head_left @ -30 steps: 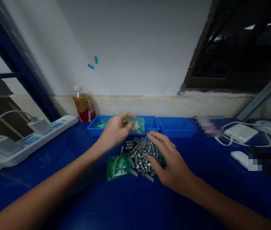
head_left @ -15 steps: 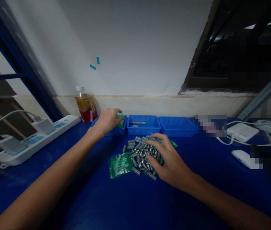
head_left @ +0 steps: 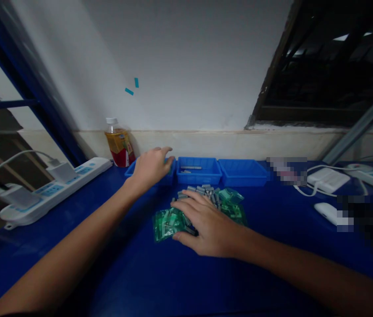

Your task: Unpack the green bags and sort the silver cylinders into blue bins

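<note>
On the blue tabletop (head_left: 133,273), a green plastic bag (head_left: 164,226) is laid flat at the left edge of a heap of metal parts (head_left: 202,190), and the key relation is its place beside the right hand (head_left: 206,224). That hand is clearly the nearer one: its palm is spread low over the heap, with the fingers pointed leftward, toward the bag. The bag is set slightly askew and looks nearly square, so no clear long axis can be read. Relative to the right grip, it lies just to the left — its right-hand edge reached by the fingertips and thumb, though whether it is actually touched cannot be told. The right grip is loose and unclosed, with thumb and fingers parted above the parts and nothing seen pinched. The left hand (head_left: 151,165) is held farther back, over the left blue tray (head_left: 168,179), well apart from that bag; its thumb and forefinger are parted too, and nothing is clearly held. More green bags (head_left: 230,195) are seen on the heap's right side, partly hidden by the right hand — how many cannot be made out.
</note>
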`<move>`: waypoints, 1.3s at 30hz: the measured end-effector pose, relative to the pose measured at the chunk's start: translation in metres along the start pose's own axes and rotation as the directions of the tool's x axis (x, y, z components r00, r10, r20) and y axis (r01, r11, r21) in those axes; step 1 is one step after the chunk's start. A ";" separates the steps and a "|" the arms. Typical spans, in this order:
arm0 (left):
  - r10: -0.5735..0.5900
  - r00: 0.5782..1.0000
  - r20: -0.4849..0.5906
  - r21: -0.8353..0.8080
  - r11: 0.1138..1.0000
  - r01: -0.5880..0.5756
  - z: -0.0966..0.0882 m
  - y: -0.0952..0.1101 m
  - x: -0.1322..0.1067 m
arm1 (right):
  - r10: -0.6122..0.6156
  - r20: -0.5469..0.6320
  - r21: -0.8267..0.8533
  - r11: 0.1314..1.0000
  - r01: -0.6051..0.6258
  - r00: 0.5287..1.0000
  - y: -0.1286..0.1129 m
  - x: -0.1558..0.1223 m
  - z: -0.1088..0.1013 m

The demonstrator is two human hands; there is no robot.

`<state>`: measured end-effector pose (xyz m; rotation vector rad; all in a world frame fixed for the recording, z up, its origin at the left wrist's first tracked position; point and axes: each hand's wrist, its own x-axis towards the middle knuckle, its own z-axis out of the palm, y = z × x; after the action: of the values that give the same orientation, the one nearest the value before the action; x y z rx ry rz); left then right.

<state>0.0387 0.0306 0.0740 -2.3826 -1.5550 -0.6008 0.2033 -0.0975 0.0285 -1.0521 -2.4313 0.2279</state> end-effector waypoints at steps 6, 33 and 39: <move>0.152 0.986 -0.070 -0.240 0.957 -0.164 -0.022 0.014 -0.016 | 0.007 0.041 0.010 1.000 -0.008 0.999 -0.002 0.011 0.012; 0.086 0.996 0.011 -0.883 0.468 -0.031 0.000 0.064 -0.077 | 0.383 -0.387 0.420 0.883 -0.209 0.839 0.017 -0.024 -0.021; 0.380 0.917 -0.119 -0.686 0.636 -0.353 0.008 0.062 -0.088 | 0.605 -0.196 0.740 0.608 -0.289 0.772 0.024 -0.023 -0.010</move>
<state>0.0658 -0.0639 0.0285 -3.1449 -0.8482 -1.2230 0.2374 -0.0979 0.0209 -1.1854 -1.4165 0.8864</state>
